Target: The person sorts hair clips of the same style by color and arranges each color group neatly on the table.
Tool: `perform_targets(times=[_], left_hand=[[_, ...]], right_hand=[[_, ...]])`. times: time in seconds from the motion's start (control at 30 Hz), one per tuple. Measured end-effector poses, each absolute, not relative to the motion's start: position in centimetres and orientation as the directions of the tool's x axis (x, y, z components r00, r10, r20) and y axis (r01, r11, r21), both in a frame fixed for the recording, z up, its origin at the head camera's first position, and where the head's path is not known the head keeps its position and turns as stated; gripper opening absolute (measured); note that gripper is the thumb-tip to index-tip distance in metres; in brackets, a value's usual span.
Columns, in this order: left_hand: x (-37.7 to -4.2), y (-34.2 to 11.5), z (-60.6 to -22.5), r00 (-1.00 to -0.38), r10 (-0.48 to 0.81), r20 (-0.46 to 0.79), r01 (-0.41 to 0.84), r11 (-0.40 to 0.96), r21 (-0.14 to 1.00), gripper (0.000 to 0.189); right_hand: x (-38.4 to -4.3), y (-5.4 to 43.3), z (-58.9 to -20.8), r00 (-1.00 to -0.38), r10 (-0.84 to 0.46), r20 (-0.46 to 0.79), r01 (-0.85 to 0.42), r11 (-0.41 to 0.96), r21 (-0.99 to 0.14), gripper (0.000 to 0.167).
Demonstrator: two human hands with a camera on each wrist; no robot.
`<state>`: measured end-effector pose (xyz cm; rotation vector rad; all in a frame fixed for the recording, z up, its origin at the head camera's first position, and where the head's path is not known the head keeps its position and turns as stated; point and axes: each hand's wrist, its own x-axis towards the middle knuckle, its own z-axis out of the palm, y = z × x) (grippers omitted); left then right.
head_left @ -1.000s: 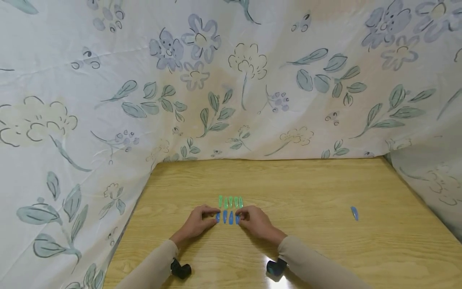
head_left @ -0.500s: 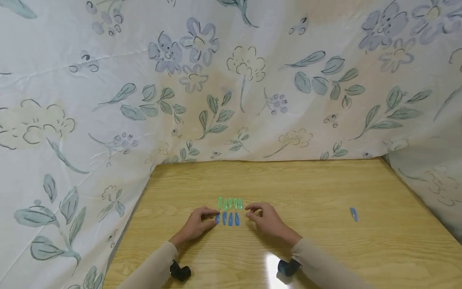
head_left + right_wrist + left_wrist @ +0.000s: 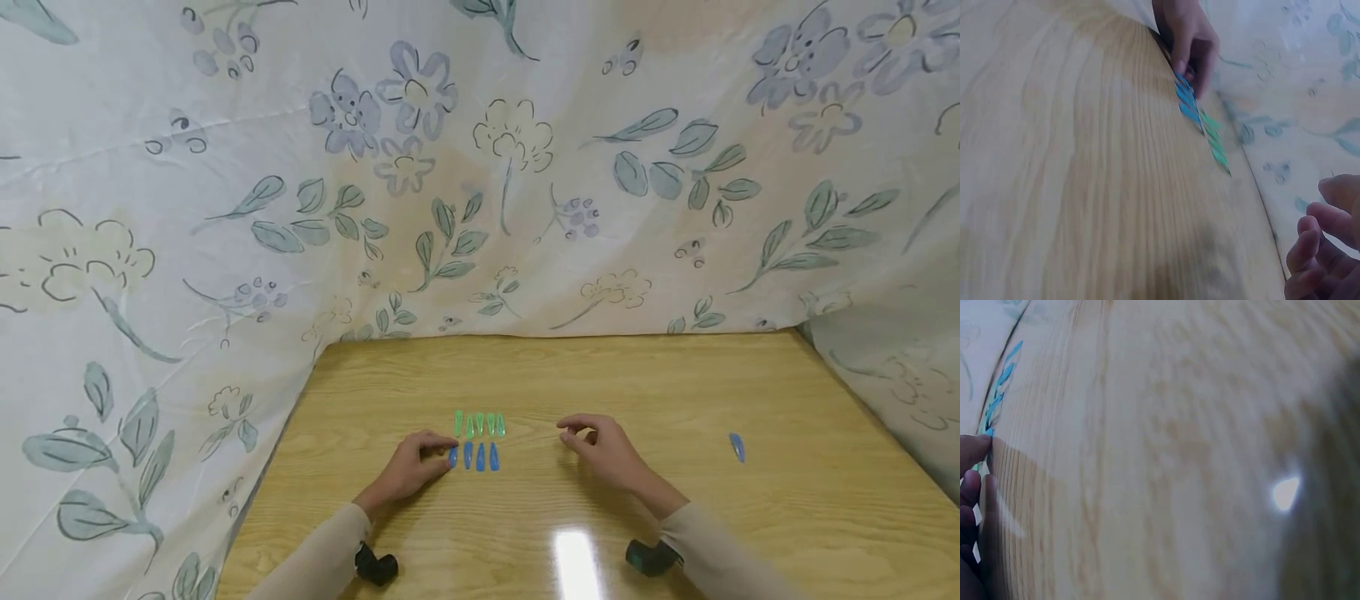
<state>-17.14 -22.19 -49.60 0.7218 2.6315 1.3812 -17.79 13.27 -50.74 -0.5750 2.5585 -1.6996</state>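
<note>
Several blue snap hair clips lie side by side in a row on the table. Just behind them runs a second row of green snap hair clips. My left hand pinches the leftmost blue hair clip between thumb and finger, at the end of its row; in the left wrist view the thumb touches its tip. To the right of both rows my right hand is over the table, fingers loosely bent and holding nothing. Farther right lies a single blue hair clip, apart from the others.
The wooden table is bordered at the back and sides by a hanging floral cloth. A bright light reflection shows on the tabletop near the front. Each wrist carries a dark camera.
My right hand has let go of the rightmost blue hair clip of the row and moved right, away from it. My left hand stays at the leftmost blue clip.
</note>
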Motion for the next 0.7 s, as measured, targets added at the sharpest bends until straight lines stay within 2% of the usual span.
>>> perform_targets(times=[0.7], left_hand=[[-16.8,-22.0,-49.9,-0.889,0.422,0.175,0.384,0.482,0.787,0.028]], right_hand=[[-16.6,24.7,-49.5,-0.95,-0.151,0.272,-0.311,0.519,-0.796,0.03]])
